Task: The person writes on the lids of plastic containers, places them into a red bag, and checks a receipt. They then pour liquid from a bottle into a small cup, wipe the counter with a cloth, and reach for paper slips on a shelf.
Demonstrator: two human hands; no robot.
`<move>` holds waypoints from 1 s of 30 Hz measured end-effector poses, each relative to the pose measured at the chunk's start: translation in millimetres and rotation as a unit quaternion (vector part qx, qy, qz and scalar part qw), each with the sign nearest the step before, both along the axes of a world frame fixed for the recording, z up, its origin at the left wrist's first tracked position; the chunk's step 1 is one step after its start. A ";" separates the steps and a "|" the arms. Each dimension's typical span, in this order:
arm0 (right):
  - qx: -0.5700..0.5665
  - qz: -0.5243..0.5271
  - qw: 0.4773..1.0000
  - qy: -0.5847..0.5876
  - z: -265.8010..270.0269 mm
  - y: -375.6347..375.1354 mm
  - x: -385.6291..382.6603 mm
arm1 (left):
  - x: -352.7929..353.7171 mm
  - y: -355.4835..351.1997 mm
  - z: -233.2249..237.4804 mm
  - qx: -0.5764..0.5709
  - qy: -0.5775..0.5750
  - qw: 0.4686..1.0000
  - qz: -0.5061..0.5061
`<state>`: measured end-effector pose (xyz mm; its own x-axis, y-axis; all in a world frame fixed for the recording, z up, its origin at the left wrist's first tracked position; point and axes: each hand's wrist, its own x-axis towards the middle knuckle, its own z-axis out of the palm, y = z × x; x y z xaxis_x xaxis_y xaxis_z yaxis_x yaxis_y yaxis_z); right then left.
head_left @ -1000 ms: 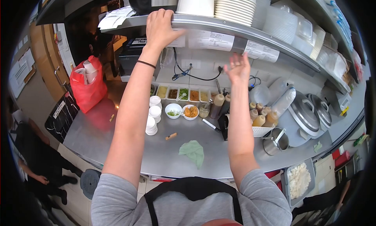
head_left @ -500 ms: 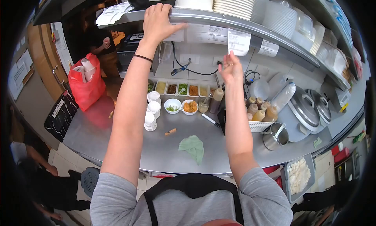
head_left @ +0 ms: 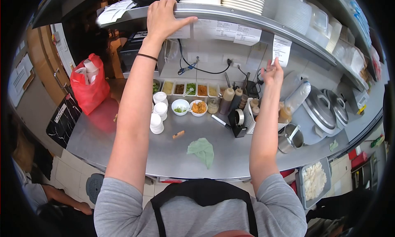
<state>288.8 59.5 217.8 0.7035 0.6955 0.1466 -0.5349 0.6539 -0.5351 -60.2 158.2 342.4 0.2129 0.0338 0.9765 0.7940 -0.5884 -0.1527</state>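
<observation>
My left hand (head_left: 163, 20) rests on the front edge of the metal shelf (head_left: 197, 10), fingers laid over the edge and thumb stretched out to the side. My right hand (head_left: 273, 74) is raised below the shelf's right part, palm towards me, fingers apart and loosely bent. One fingertip touches the lower part of a printed order slip (head_left: 282, 48) hanging from the shelf edge. Further left, more printed slips (head_left: 247, 34) hang in a row beneath the shelf.
On the steel counter stand stacked white cups (head_left: 156, 122), bowls of toppings (head_left: 180, 107), sauce bottles (head_left: 227, 99) and lidded pots (head_left: 316, 113). A green cloth (head_left: 201, 151) and a marker (head_left: 221, 121) lie there. A red bag (head_left: 88, 87) stands left. Another person's arm (head_left: 68, 200) shows lower left.
My right hand has moved right, from one hanging slip to another further along. The first slip now hangs back among the row. My left hand stays on the shelf edge.
</observation>
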 end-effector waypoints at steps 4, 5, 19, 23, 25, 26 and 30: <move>-0.019 0.073 0.997 0.016 -22.5 -16.4 -50.9 | -0.9 3.0 -0.6 0.005 0.009 1.000 0.016; -0.025 0.087 0.996 0.020 -25.6 -16.9 -63.5 | -0.2 -0.3 -0.2 0.003 0.010 1.000 0.016; -0.008 0.065 0.998 0.002 20.7 10.8 -67.6 | 1.5 -30.1 4.2 -0.051 -0.004 0.997 -0.051; -0.028 0.100 0.993 -0.052 -35.3 19.1 -68.6 | 3.4 -25.2 0.6 -0.028 -0.001 0.999 -0.041; -0.077 0.140 0.976 -0.144 -80.7 33.9 -65.7 | 4.7 -24.5 0.0 -0.033 -0.008 0.999 -0.041; -0.100 0.163 0.955 -0.227 -108.8 41.5 -65.8 | 6.5 -21.9 -1.4 -0.030 -0.020 0.998 -0.042; -0.255 0.118 0.706 -0.650 -248.3 75.6 -59.6 | 11.1 -6.6 -6.2 0.050 -0.051 0.996 -0.046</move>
<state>229.2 135.1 -30.5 0.0606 0.9664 0.2499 0.5638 0.1735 -0.8075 -49.0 151.6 336.2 0.1100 -0.0794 0.9908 0.7518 -0.6454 -0.1352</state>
